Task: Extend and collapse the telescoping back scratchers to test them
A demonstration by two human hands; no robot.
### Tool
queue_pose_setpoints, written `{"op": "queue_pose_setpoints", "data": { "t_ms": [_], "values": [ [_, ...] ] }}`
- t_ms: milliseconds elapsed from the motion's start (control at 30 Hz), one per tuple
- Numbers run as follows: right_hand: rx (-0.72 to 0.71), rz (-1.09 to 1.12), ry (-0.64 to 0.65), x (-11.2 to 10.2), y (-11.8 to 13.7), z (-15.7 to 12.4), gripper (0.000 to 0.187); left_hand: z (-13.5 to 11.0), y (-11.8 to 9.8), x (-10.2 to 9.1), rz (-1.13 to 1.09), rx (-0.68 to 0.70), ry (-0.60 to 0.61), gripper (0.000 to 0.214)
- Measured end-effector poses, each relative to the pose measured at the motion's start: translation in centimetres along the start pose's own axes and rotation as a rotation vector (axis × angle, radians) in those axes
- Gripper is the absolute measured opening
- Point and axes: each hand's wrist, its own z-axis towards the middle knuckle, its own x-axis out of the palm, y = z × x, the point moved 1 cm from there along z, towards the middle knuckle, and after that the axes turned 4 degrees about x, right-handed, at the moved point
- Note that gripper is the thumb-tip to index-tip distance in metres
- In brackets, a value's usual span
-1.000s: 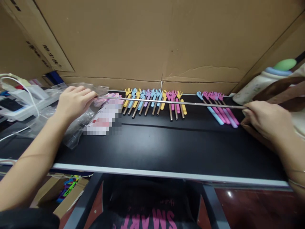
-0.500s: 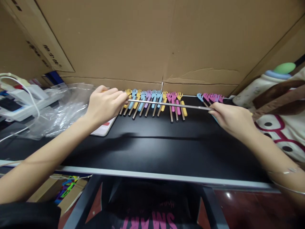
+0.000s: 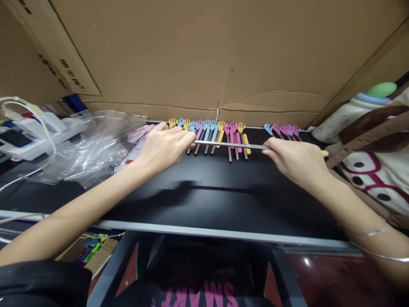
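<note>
Between my hands a telescopic back scratcher [image 3: 223,144] is held level above the black desk, its thin metal rod partly extended. My left hand [image 3: 169,145] is closed round one end, hiding it. My right hand [image 3: 295,160] grips the other end, and a bit of yellow pokes out past the knuckles. Behind the rod lies a row of back scratchers [image 3: 207,130] with small claw-shaped heads in yellow, blue, purple and pink. A smaller group of back scratchers [image 3: 283,130], blue, pink and purple, lies behind my right hand.
Crumpled clear plastic bags [image 3: 92,145] and a phone [image 3: 136,152] lie at left, near a white power strip [image 3: 44,136] with cables. A white bottle [image 3: 345,117] and a cloth bag [image 3: 380,179] stand at right. Cardboard [image 3: 191,55] walls the back.
My hands have drawn closer together, the left moving right and the right slightly left. The visible rod between them is shorter, and a yellow end now shows beyond my right hand.
</note>
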Motion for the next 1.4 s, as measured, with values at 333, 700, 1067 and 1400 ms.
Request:
{"op": "queue_pose_setpoints", "data": {
  "t_ms": [333,700,1067,1400],
  "values": [
    [-0.085,0.086,0.057,0.6,3.8,0.3,0.041,0.5,-2.8,0.4,-0.075,0.12,-0.018,0.027],
    [-0.102,0.001,0.016,0.8,5.5,1.2,0.045,1.5,-3.9,1.1,-0.081,0.143,-0.035,0.025],
    [0.082,-0.256,0.027,2.2,-8.8,-3.5,0.079,-5.8,7.8,-1.1,0.295,0.229,-0.087,0.026],
    [0.203,-0.196,0.153,1.9,-12.9,-5.4,0.043,-7.9,9.4,-2.1,0.097,-0.045,0.087,0.028]
  ]
}}
